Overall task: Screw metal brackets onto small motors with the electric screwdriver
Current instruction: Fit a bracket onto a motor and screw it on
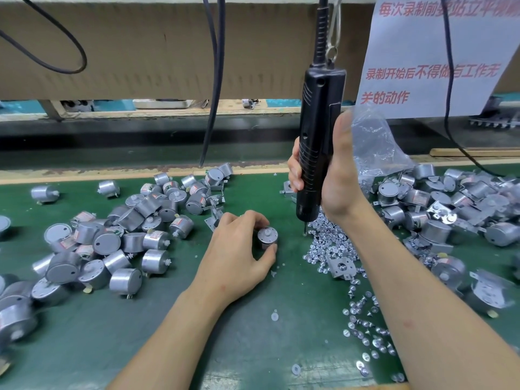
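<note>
My left hand (239, 254) grips a small silver motor (267, 238) that stands upright on the green mat, shaft face up, with no bracket on it. My right hand (334, 175) holds the black electric screwdriver (318, 142) upright; it hangs from a cord above. Its bit tip (304, 231) points down at the edge of a screw pile (329, 243), to the right of the held motor. A loose metal bracket (342, 267) lies flat among the screws.
Several bare motors (112, 243) are heaped on the left of the green mat (239, 333). Motors with brackets (450, 209) pile up on the right beside a clear plastic bag (374, 144). Black cables (213, 80) hang from above. Screws (365, 327) are scattered near my right forearm.
</note>
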A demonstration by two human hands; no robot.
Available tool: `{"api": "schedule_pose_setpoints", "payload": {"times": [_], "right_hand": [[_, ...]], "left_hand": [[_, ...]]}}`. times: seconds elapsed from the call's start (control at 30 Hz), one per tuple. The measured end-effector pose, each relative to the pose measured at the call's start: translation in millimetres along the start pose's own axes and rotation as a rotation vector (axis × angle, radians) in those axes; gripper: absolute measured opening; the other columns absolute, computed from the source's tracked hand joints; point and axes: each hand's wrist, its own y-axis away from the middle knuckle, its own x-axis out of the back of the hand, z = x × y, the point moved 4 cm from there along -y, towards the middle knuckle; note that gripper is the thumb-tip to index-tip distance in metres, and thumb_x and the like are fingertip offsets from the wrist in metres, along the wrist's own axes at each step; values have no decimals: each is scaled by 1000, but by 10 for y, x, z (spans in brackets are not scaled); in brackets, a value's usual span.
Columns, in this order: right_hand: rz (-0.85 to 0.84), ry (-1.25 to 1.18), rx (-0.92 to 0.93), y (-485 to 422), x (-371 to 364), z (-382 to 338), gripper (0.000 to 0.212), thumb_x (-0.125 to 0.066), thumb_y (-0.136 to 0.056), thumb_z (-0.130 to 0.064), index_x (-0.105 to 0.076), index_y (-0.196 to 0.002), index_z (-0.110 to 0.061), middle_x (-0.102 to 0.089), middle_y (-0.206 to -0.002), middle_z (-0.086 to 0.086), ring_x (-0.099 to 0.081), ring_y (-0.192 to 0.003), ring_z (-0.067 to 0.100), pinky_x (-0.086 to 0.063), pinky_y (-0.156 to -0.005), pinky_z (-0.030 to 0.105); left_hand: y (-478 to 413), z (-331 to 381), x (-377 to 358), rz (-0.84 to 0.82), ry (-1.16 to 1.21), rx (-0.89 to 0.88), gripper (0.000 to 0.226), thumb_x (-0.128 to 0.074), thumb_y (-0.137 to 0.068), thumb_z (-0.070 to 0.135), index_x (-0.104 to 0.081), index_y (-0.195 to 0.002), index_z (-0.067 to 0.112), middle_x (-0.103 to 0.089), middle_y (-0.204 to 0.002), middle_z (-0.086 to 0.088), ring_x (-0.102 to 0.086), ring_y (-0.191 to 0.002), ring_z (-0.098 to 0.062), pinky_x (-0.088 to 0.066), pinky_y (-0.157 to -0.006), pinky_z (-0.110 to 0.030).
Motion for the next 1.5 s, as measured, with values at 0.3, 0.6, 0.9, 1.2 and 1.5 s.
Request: {"api": "schedule_pose_setpoints", "payload": {"times": [0.3,0.6,0.9,1.2,1.5], "right_hand": [[26,16,-6,1,42,19,88,-51,-54,-100,-52,-72,-14,-47,-58,3,-42,-47,19,-38,-51,29],[21,-5,-1,-4,43,14,86,-51,-55,-99,-52,-72,-15,-46,-57,2,-41,-47,19,-37,-50,29],[15,7,2,-4,38,2,88,-51,-55,-100,-53,-72,-14,-46,-58,4,-42,-47,20,-39,-50,29],[10,5,8,2,37,-5,89,-51,-54,-99,-51,-73,-13,-46,-58,4,-42,-47,20,-38,-50,29],[-10,7,6,12,18,27,88,-50,-56,-100,-53,-72,-13,-49,-59,6,-44,-47,22,-39,-52,31]], "left_hand": [[5,8,4,3,0,-7,29,-66,-83,36,-51,-106,29,-57,-95,21,-43,-99,-11,-44,-83,-28],[0,-1,-4,6,-2,-9,29,-66,-83,35,-51,-107,29,-58,-96,22,-44,-99,-11,-43,-83,-25],[-2,4,-2,2,-5,-10,28,-66,-84,35,-52,-106,28,-57,-94,22,-44,-98,-12,-43,-82,-26],[-3,5,-4,0,-6,-13,27,-66,-84,35,-53,-106,27,-59,-96,20,-44,-98,-12,-43,-81,-26],[-4,12,5,8,-9,-22,26,-66,-83,34,-52,-103,27,-58,-94,20,-45,-95,-12,-41,-79,-25]]}}
